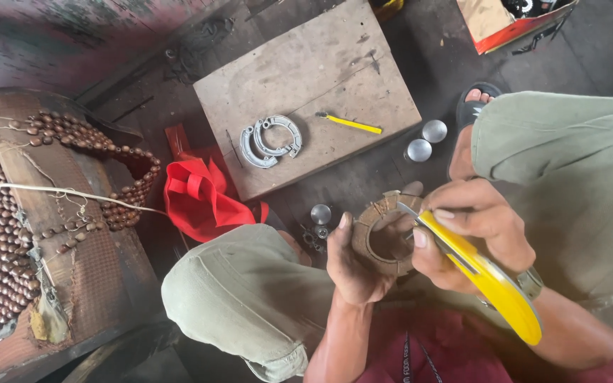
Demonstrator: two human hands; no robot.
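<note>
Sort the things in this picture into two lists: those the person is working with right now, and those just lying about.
In use:
- left hand holding brown ring-shaped part
- right hand gripping yellow-handled knife, blade at the ring

Lying about:
- grey curved metal shoes and yellow tool on wooden board
- red cloth
- two round metal caps
- beaded seat cover

Wooden board (335, 64) offers open room (brake shoes (269, 140), yellow tool (352, 124) aside).

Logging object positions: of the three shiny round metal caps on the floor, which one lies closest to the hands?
The single cap, just left of the left hand by the knee. The other two sit as a pair farther up, beside the wooden board.
</note>
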